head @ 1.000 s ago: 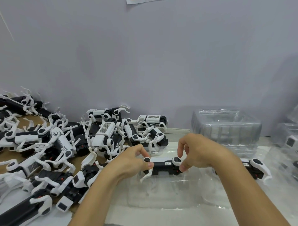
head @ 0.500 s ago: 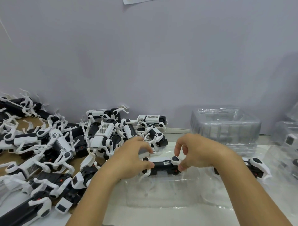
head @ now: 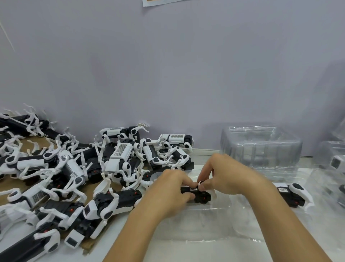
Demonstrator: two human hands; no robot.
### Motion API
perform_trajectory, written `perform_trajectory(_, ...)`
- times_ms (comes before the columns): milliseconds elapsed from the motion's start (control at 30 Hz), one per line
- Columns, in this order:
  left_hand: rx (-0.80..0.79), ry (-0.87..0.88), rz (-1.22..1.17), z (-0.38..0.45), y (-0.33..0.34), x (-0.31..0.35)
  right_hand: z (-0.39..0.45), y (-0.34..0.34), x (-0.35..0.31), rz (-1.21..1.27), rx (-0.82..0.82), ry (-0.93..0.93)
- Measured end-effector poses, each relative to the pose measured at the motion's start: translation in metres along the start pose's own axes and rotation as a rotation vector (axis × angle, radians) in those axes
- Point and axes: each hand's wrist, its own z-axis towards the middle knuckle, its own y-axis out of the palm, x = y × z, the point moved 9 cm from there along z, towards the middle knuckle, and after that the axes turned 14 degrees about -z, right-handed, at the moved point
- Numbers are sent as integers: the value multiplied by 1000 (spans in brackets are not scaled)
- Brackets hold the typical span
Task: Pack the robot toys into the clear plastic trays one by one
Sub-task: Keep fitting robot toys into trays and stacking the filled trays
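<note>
Head view: a white table point(head: 130, 241) runs up to a plain pale-violet wall point(head: 168, 74), and a corner of paper point(head: 158, 1) hangs at the wall's top edge. On the left, brown cardboard point(head: 24, 145) lies on the table under a heap of toys point(head: 84, 168), black-and-white robot dogs tangled leg over leg, some on their sides, some on their backs. Near the wall on the right stands a stack of trays point(head: 261, 147), clear and nested; a second clear stack point(head: 334, 155) sits at the right edge, partly cut off.

In front of the person lies an open tray point(head: 214, 220), flat on the table (its edges are hard to trace against the white). A packed toy point(head: 293, 194) lies at its right side, black body with a white leg curving outward.

Both hands meet over the middle of the tray on one toy point(head: 197, 193), which sits low in or just above the tray; which of the two I cannot tell. The left hand point(head: 173, 188) grips the toy's left end, fingers curled over the top and the thumb below. The right hand point(head: 227, 175) pinches a small white part at the toy's top between thumb and forefinger, the other fingers bent loosely behind.

Both forearms come in from the bottom edge and converge on the toy, backs of the hands upward, wrists a little raised off the tray.
</note>
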Motion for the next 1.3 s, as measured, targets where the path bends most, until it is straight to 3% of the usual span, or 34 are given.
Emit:
perform_trajectory(367,127,-50,-103,8,-8,-3,0,2,1,-36,17,39)
perform_trajectory(533,82,80,-122,4,-11,3,0,0,2,-56,28,44)
perform_trajectory(667,198,137,-135,2,-38,-2,1,-1,5,-89,28,46)
perform_trajectory(800,63,-49,-107,2,-32,-33,3,-1,2,-33,59,25)
perform_trajectory(933,65,-118,-193,3,-24,-41,4,12,-10,-71,27,-2)
perform_trajectory(1133,73,-121,-200,5,-21,-41,5,14,-9,-77,21,17)
perform_trajectory(1300,-49,29,-16,-3,-18,-14,6,14,-8,-66,35,-7)
